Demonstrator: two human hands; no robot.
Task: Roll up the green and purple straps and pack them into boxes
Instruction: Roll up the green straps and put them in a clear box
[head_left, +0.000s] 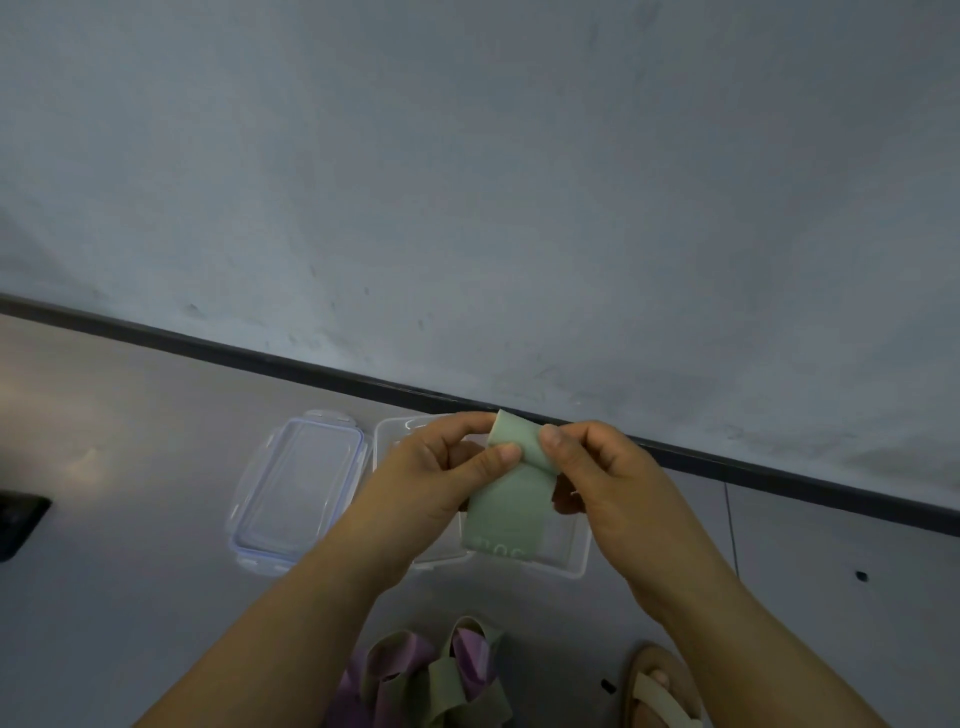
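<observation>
- Left grip (441, 470) and right grip (605, 467) both pinch the green strap (511, 501), its top end rolled.
- It hangs over 1 clear box (574, 548); the lid (301, 483) lies just left.

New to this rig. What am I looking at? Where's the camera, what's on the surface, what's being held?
There is no robot here, just a person working with bare hands. The single picture comes from a wide-angle camera on their head, looking forward and down, so both arms reach in from the bottom edge.

The left hand and right hand both pinch a green strap. Its top end is rolled and the rest hangs down flat.

Under the hands, on the grey floor, sits an open clear box. Its lid lies beside it, on the left. Nearer the camera is a loose pile of straps, green and purple. A sandal shows at bottom right, and a dark object I can't identify sits at the left edge.
</observation>
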